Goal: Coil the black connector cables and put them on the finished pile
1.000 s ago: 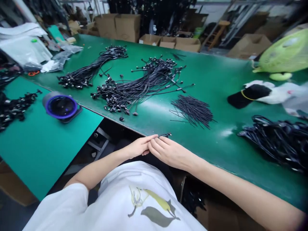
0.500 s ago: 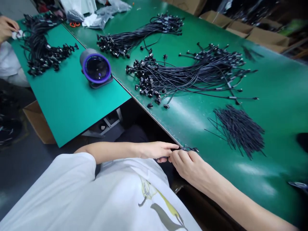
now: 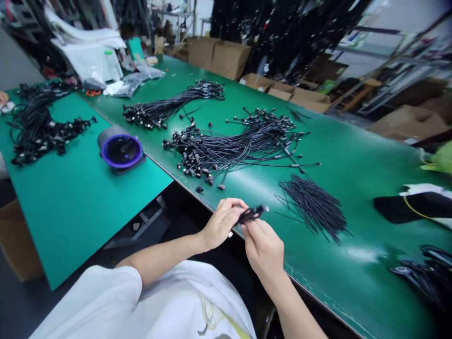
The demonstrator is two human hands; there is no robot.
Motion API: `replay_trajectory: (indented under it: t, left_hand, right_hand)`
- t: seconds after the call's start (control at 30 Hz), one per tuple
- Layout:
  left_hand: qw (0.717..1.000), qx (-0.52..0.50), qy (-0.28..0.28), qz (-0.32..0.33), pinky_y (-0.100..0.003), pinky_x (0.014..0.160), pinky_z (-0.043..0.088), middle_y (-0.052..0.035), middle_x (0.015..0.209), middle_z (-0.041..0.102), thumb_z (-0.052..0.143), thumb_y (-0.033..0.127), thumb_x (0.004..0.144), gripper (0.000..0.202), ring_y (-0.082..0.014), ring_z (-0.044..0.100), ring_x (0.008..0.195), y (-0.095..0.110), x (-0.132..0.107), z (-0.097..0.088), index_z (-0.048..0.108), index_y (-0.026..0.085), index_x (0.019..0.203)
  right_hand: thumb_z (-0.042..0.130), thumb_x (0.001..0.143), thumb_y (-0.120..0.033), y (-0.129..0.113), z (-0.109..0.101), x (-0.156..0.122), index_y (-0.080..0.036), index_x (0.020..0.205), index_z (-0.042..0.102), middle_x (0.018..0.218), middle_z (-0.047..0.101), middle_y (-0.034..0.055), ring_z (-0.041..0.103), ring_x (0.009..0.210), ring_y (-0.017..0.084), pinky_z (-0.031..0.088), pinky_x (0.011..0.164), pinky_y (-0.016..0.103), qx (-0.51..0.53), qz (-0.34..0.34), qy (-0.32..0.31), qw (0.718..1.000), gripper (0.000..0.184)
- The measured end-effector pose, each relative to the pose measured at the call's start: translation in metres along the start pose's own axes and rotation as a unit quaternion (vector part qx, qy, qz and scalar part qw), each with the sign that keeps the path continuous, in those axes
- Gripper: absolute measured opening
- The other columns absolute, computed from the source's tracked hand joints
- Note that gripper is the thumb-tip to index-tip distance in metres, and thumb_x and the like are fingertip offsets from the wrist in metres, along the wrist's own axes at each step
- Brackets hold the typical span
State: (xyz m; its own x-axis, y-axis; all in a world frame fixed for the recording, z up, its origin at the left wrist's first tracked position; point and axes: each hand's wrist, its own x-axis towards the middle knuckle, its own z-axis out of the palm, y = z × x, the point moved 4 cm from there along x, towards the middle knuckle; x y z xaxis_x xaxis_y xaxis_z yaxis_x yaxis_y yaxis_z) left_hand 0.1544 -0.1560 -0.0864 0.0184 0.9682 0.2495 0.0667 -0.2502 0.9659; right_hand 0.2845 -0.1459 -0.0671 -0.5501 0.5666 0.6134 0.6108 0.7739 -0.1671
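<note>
A short black cord with a small connector (image 3: 251,214) is lifted above the edge of the green workbench mat (image 3: 353,165). My left hand (image 3: 222,223) pinches it from the left, and my right hand (image 3: 263,249) grips it from below. Beyond my hands lie a large tangle of black cords with clip ends (image 3: 226,153) and a smaller bundle (image 3: 173,107). To the right of my hands is a pile of thin black strands (image 3: 312,207), a short distance from my right fingers.
A lower teal table (image 3: 70,221) at left holds a purple-rimmed round device (image 3: 121,150) and more black cords (image 3: 38,129). Black cords (image 3: 423,273) and a black-and-white item (image 3: 413,207) lie at right. Cardboard boxes (image 3: 219,59) stand behind the bench.
My hands have risen from the bench edge, lifting the short cord off the mat and turning it. The view has swung back toward the far end of the bench.
</note>
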Motion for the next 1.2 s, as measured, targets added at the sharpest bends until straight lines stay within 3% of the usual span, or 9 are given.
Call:
replay_trajectory:
  t: [0.1, 0.2, 0.33, 0.53, 0.63, 0.73, 0.83, 1.03, 1.2]
  left_hand:
    - [0.993, 0.021, -0.088, 0.074, -0.035, 0.093, 0.042, -0.0079, 0.091, 0.055, 0.024, 0.062, 0.096, 0.070, -0.0192, 0.051, 0.089, 0.008, -0.003, 0.006, 0.078, 0.020, 0.087]
    - [0.984, -0.041, -0.176, -0.001, -0.032, 0.079, 0.044, -0.0070, 0.084, 0.056, 0.027, 0.068, 0.092, 0.072, -0.0161, 0.049, 0.075, -0.007, -0.001, 0.023, 0.077, 0.016, 0.087]
    - [0.959, -0.168, -0.133, -0.188, -0.031, 0.073, 0.045, -0.0071, 0.077, 0.061, 0.015, 0.076, 0.088, 0.085, -0.0173, 0.052, 0.072, -0.029, 0.020, 0.032, 0.072, 0.013, 0.088]
    - [0.981, -0.016, -0.171, -0.087, -0.029, 0.077, 0.044, -0.0064, 0.086, 0.062, 0.044, 0.059, 0.092, 0.055, -0.0157, 0.055, 0.076, -0.004, 0.030, 0.025, 0.072, 0.015, 0.074]
    - [0.991, 0.015, -0.096, -0.093, -0.028, 0.082, 0.045, -0.0057, 0.089, 0.060, 0.053, 0.050, 0.091, 0.043, -0.0166, 0.058, 0.084, -0.014, 0.030, 0.034, 0.069, 0.017, 0.068]
    - [0.992, -0.025, -0.023, -0.118, -0.031, 0.092, 0.046, -0.0067, 0.105, 0.063, 0.057, 0.048, 0.089, 0.033, -0.0197, 0.060, 0.101, -0.032, 0.034, 0.047, 0.069, 0.019, 0.098]
    - [0.987, -0.039, -0.086, -0.127, -0.035, 0.110, 0.037, -0.0087, 0.130, 0.061, 0.049, 0.046, 0.094, 0.041, -0.0216, 0.053, 0.124, -0.037, 0.037, 0.064, 0.061, 0.021, 0.125]
    - [0.987, -0.080, -0.079, -0.113, -0.036, 0.114, 0.035, -0.0080, 0.137, 0.060, 0.050, 0.039, 0.095, 0.038, -0.0215, 0.052, 0.130, -0.032, 0.045, 0.084, 0.059, 0.023, 0.129]
    - [0.972, -0.113, -0.108, -0.174, -0.036, 0.101, 0.047, -0.0104, 0.118, 0.071, 0.062, 0.038, 0.088, 0.032, -0.0238, 0.064, 0.113, -0.051, 0.060, 0.101, 0.065, 0.018, 0.113]
  right_hand:
    - [0.041, 0.099, -0.018, 0.023, -0.013, 0.002, -0.020, 0.079, 0.055, 0.066, 0.054, 0.0000, 0.050, 0.064, 0.013, 0.037, 0.060, 0.024, 0.024, 0.028, -0.016, 0.999, 0.025]
    - [0.043, 0.098, -0.019, 0.032, -0.034, 0.004, -0.020, 0.074, 0.054, 0.062, 0.051, 0.0005, 0.045, 0.062, 0.015, 0.033, 0.059, 0.026, -0.062, 0.043, 0.002, 0.997, 0.026]
    - [0.039, 0.097, -0.017, 0.014, -0.027, -0.001, -0.020, 0.072, 0.055, 0.064, 0.055, 0.0021, 0.043, 0.061, 0.015, 0.029, 0.060, 0.029, -0.045, -0.031, -0.044, 0.998, 0.030]
    - [0.037, 0.100, -0.019, 0.053, -0.021, -0.012, -0.019, 0.073, 0.057, 0.064, 0.058, 0.0006, 0.047, 0.063, 0.013, 0.030, 0.060, 0.026, -0.031, 0.067, -0.030, 0.997, 0.034]
    - [0.044, 0.099, -0.024, 0.073, -0.031, -0.013, -0.019, 0.075, 0.060, 0.065, 0.058, 0.0011, 0.047, 0.065, 0.014, 0.030, 0.062, 0.027, -0.106, 0.129, 0.011, 0.986, 0.029]
    - [0.042, 0.100, -0.025, 0.072, -0.030, -0.012, -0.019, 0.076, 0.061, 0.064, 0.057, 0.0018, 0.044, 0.063, 0.015, 0.029, 0.061, 0.029, -0.109, 0.144, 0.027, 0.983, 0.031]
    - [0.040, 0.099, -0.025, 0.070, -0.018, -0.016, -0.019, 0.074, 0.059, 0.067, 0.058, 0.0022, 0.045, 0.065, 0.014, 0.031, 0.063, 0.028, 0.028, 0.192, 0.034, 0.980, 0.032]
    - [0.040, 0.097, -0.039, 0.092, 0.005, -0.039, -0.020, 0.064, 0.046, 0.058, 0.044, -0.0036, 0.038, 0.051, 0.010, 0.032, 0.054, 0.025, 0.437, 0.404, -0.006, 0.803, 0.039]
    - [0.051, 0.092, -0.035, 0.110, -0.020, -0.049, -0.020, 0.090, 0.064, 0.097, 0.061, 0.0060, 0.056, 0.094, 0.019, 0.043, 0.086, 0.032, 0.285, 0.404, 0.042, 0.868, 0.019]
